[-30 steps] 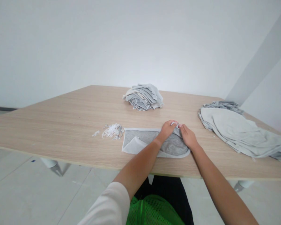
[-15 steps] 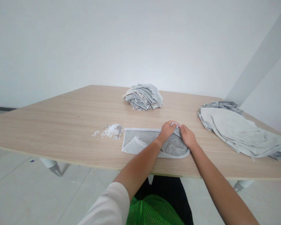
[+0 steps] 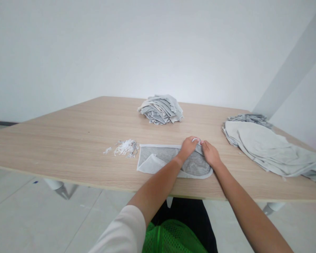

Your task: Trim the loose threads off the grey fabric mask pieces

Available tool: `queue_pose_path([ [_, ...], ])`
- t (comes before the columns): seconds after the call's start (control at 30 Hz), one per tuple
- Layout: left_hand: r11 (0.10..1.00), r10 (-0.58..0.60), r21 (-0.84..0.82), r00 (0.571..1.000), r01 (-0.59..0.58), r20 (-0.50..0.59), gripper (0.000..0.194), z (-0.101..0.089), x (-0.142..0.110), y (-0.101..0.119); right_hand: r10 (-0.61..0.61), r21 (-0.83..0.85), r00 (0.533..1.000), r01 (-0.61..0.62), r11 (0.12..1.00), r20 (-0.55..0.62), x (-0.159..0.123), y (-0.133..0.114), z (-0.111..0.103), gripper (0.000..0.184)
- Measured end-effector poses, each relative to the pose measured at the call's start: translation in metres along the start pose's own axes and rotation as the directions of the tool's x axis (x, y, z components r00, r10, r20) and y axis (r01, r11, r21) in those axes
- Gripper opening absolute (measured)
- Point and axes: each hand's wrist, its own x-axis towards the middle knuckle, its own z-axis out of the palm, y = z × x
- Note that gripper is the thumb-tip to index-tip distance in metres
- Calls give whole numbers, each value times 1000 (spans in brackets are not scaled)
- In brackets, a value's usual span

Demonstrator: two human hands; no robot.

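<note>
A grey jersey panel [image 3: 158, 154] with white binding lies near the front edge of the wooden table [image 3: 68, 147], one corner folded back, its far edge pinched narrowly by the left hand [image 3: 188, 147] and right hand [image 3: 211, 154]; a stacked fabric pile [image 3: 160, 109] remains untouched.

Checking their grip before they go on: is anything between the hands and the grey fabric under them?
Nothing visible does. The left hand and right hand rest directly on the grey fabric piece with white binding, with no object between.
</note>
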Motion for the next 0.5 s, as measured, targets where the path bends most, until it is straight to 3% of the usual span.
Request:
queue_pose_path([
  [0.27, 999, 21, 28, 1000, -21, 5, 29, 0, -2, 1, 35, -7, 999, -35, 999, -8, -1, -5, 0, 42],
  [0.5, 997, -32, 71, 999, 30, 21, 30, 1, 0, 0, 42, -35, 999, -43, 998, -8, 0, -5, 2, 42],
])
